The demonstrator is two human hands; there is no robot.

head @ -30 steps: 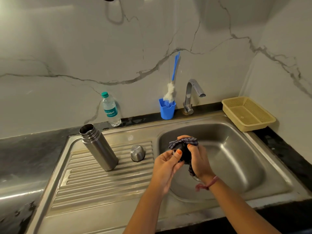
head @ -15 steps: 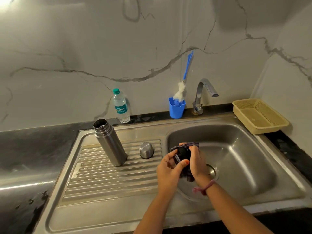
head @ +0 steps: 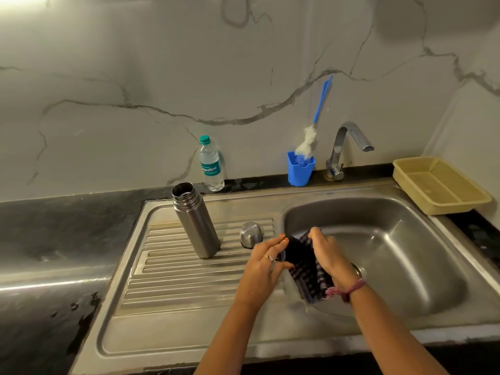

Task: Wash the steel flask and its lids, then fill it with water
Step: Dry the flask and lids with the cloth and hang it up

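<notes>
One steel flask [head: 195,220] stands upright and open-mouthed on the ribbed drainboard [head: 173,282], and one domed steel lid [head: 251,235] sits just right of it. One plastic water bottle [head: 211,163], one blue cup [head: 299,169] holding one blue-handled brush [head: 313,125], one tap [head: 346,147] and one yellow basket [head: 443,185] line the far side, on the dark table [head: 54,228] and around the sink [head: 405,255].

A dark round object [head: 293,251], probably a second lid, is mostly wrapped in a checked cloth [head: 311,282], so its shape is hard to make out.

Both hands meet over the left edge of the basin. The left hand [head: 266,266] grips the dark object with curled fingers; the right hand [head: 328,255] clasps the cloth against it. The flask stands to the left of the hands and farther back, well apart from them; the steel lid is just beyond the left hand's fingertips, not touching.
</notes>
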